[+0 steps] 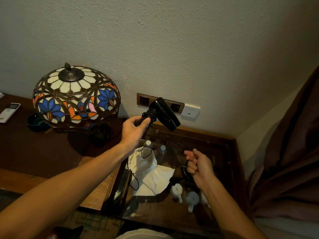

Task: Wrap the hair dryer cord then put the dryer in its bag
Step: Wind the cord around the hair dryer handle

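Observation:
A black hair dryer [164, 113] is held up in front of the wall, nozzle pointing down right. My left hand [133, 129] grips its handle, where several turns of black cord [150, 114] are coiled. My right hand [198, 165] is lower to the right, fingers curled around the loose end of the cord [185, 170]. A white drawstring bag [146, 169] lies crumpled on the glass-topped table [215, 149] beneath both hands, its black drawstring looped on top.
A stained-glass lamp [76, 95] stands on the dark wooden desk [34, 152] at left, with a remote [9, 112] and a dark bowl [36, 122] beside it. Wall sockets [174, 106] sit behind the dryer. Bottles [162, 149] and white cups [177, 191] show under the glass. A brown curtain [293, 152] hangs right.

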